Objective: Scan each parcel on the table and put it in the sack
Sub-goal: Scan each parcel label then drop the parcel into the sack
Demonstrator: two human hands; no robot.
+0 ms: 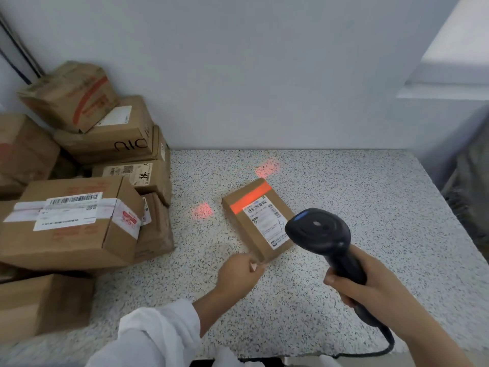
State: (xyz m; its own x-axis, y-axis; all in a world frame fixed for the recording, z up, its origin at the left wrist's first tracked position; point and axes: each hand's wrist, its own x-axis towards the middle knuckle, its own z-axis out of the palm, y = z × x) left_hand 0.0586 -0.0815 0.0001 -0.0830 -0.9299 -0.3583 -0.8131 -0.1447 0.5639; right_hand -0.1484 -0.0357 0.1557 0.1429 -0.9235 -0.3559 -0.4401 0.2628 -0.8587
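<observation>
Scanning was in hand. The scanner (317, 231) was gripped by the right hand (366, 284) just beside the parcel (260, 221), which lay flat on the table (357, 181). The left hand (240, 271) was curled at the parcel's near corner; a pinch could not be told. The red beam (250, 198) fell at the parcel's far end, so it was judged to need bringing onto the barcode (258, 207) next.

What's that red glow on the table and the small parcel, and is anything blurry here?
Head view: the red looks like light from the scanner, a band across the small parcel and two patches on the table; the left hand is motion-blurred.

Left-edge boxes (18, 152) cropped; scanner (317, 231) hides parcel (264, 221) label corner.
</observation>
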